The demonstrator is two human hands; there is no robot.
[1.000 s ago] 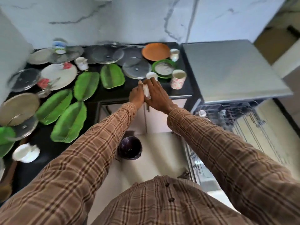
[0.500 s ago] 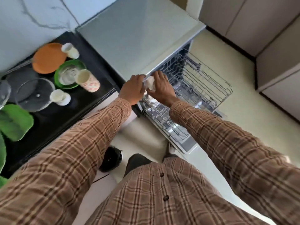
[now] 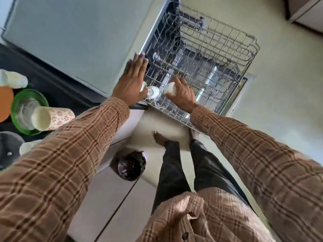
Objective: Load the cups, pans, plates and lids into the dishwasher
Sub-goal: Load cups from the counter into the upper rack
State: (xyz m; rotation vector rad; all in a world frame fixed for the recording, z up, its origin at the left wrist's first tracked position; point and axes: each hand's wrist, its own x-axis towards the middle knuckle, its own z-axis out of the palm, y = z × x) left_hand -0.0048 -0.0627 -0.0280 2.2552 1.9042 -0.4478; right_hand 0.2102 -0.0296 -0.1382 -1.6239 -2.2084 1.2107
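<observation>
The dishwasher's wire rack (image 3: 227, 41) is pulled out over the floor and looks mostly bare. My right hand (image 3: 183, 93) is closed around a small white cup (image 3: 170, 88) low in the rack's near-left corner. A second small white cup (image 3: 154, 91) sits in the rack just to its left. My left hand (image 3: 132, 79) lies flat with fingers spread over the rack's left edge, touching that second cup with the heel of the palm. On the black counter at left stand a floral cup (image 3: 56, 117), a green plate (image 3: 16, 100) and an orange plate (image 3: 4, 103).
The grey dishwasher top (image 3: 70, 32) fills the upper left. Another white cup (image 3: 12, 79), a glass lid (image 3: 7, 147) and a white cup (image 3: 28, 147) are at the counter's edge. A dark round bin (image 3: 131, 166) stands on the floor by my legs.
I turned from the counter to the dishwasher, carrying the white cups between both hands. My hands have moved apart over the rack; the left has opened flat, the right keeps a cup.
</observation>
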